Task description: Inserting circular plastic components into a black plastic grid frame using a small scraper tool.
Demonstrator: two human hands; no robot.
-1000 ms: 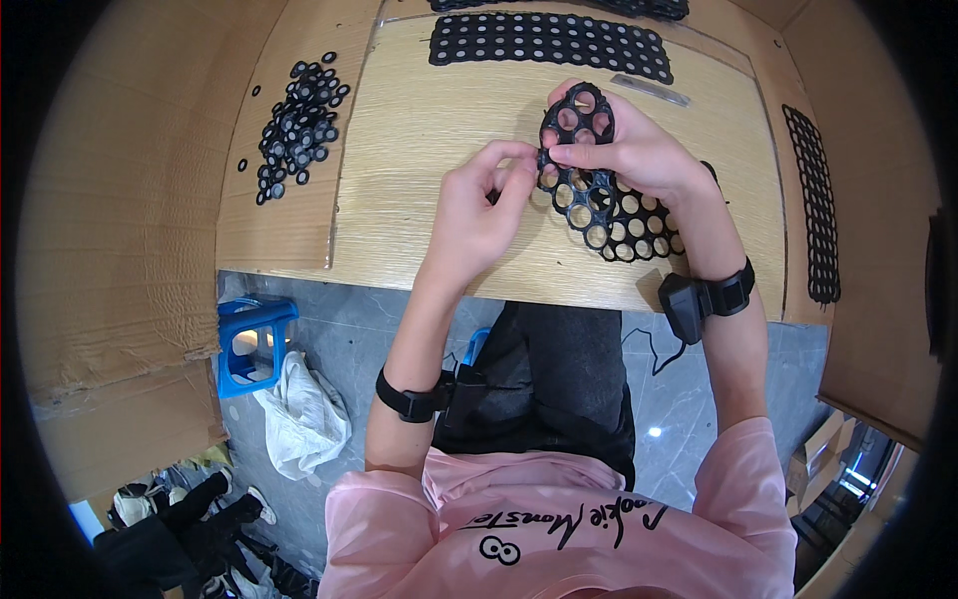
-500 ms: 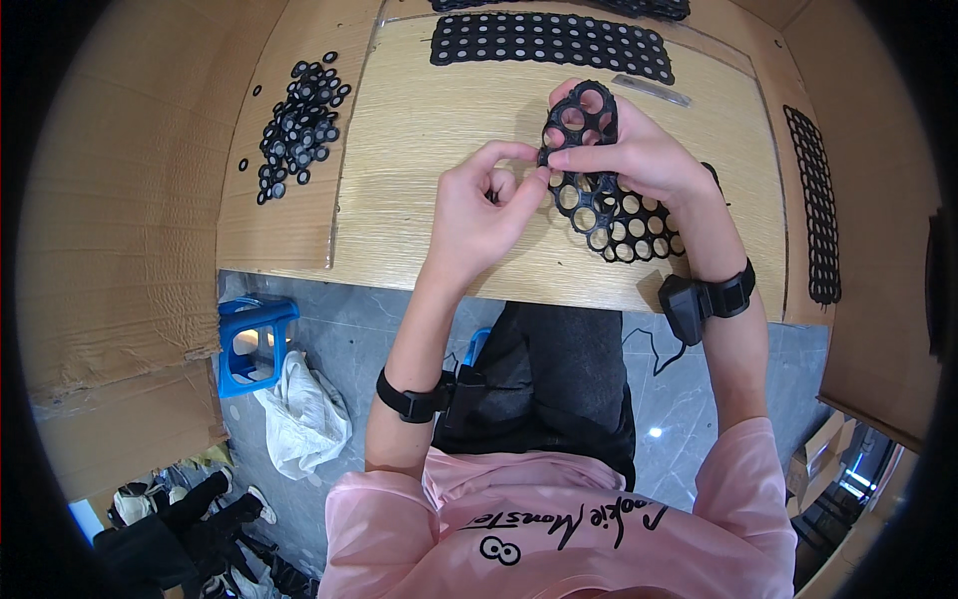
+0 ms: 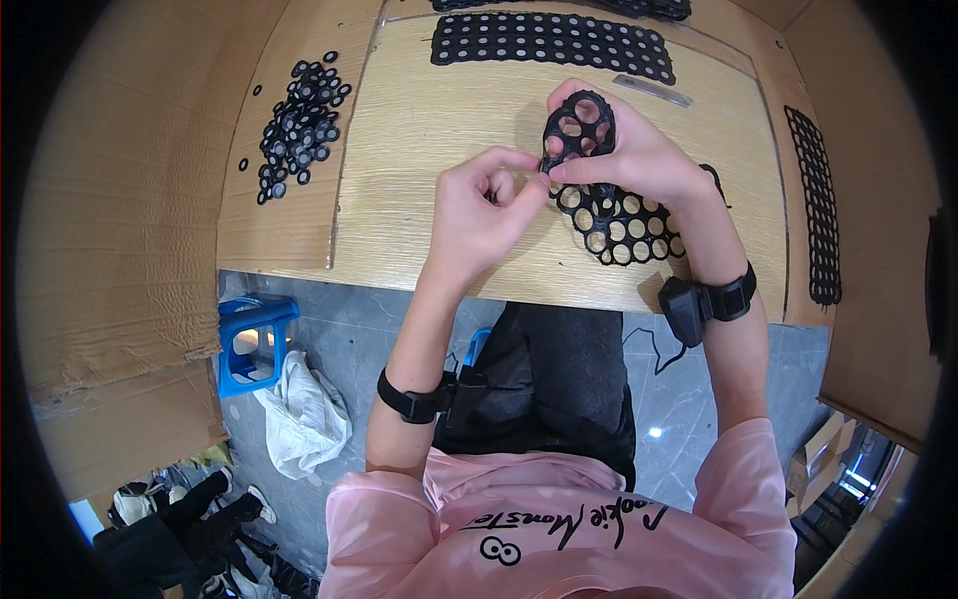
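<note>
A black flexible sheet of joined rings [image 3: 639,229] is bent over, its upper end raised off the wooden table and its lower part hanging near or resting on the tabletop. My right hand [image 3: 639,150] grips the raised end, thumb in front and fingers behind, showing through the holes. At the sheet's left edge, my left hand [image 3: 484,205] pinches with thumb and index finger. Something small and dark shows inside its curled fingers, too hidden to name. What lies exactly between the left fingertips is also hard to make out.
Small black discs with grey centres [image 3: 299,130] lie heaped on cardboard at the left. A disc-filled black sheet [image 3: 554,45] lies at the back, beside a clear flat strip [image 3: 652,90]. Another ring sheet [image 3: 816,205] lies far right. Cardboard walls [image 3: 140,190] stand at both sides.
The raised end of the sheet has tipped and shifted slightly down in my right hand. My left fingertips have moved a little lower along its edge.
</note>
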